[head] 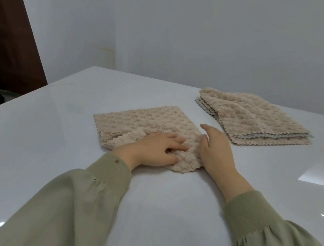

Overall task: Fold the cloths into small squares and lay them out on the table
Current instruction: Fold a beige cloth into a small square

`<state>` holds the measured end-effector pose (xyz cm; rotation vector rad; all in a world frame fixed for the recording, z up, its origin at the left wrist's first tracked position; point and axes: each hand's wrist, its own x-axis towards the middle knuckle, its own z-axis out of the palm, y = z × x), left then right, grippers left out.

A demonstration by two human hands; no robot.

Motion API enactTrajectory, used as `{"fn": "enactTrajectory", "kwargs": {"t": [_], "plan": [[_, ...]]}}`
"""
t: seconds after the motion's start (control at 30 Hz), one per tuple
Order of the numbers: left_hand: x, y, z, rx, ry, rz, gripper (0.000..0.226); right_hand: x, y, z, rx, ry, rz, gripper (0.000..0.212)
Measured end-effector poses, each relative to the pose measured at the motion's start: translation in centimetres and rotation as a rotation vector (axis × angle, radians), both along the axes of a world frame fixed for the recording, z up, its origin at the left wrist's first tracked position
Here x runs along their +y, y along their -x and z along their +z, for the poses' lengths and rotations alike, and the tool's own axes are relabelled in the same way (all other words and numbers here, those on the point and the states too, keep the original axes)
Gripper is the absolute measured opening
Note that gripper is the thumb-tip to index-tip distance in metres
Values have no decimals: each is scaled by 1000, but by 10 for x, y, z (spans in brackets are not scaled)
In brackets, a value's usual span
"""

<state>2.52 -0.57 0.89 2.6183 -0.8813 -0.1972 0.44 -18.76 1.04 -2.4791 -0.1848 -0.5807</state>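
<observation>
Cloth stack point(255, 119) blocks right; table point(28, 145) left open.

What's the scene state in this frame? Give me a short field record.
surface: white table
cloth in work: beige cloth, lying flat near the table's centre
left hand: fingers spread, pressing on the cloth's near part
right hand: fingers straight, at the cloth's right edge
stack: pile of beige cloths, far right, apart from the cloth in work

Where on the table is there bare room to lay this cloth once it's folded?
The table is bare left of the cloth and on the near side, toward you. Right is crowded: narrow gap, then the stack.
</observation>
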Motion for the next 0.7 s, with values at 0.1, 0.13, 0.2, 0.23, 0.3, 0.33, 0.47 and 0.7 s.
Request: {"fn": "enactTrajectory", "kwargs": {"t": [0.1, 0.13, 0.2, 0.23, 0.3, 0.33, 0.47, 0.7], "plan": [[1, 16, 0, -63, 186, 67, 51, -1, 14, 0, 163, 45, 14, 34], [2, 20, 1, -136, 203, 112, 47, -1, 17, -1, 212, 113, 20, 33], [6, 26, 4, -299, 108, 211, 39, -2, 23, -3, 292, 252, 28, 38], [9, 28, 4, -346, 16, 278, 37, -1, 27, -3, 325, 284, 23, 45], [16, 31, 4, -349, -133, 426, 39, 2, 31, -2, 353, 308, 2, 56], [19, 32, 4, -326, -166, 490, 41, 3, 33, -1, 361, 328, -7, 61], [26, 28, -4, -259, -137, 590, 46, 7, 34, 4, 332, 369, -67, 49], [24, 8, -7, -263, -10, 373, 40, 3, 38, 8, 115, 517, -267, 18]]}}
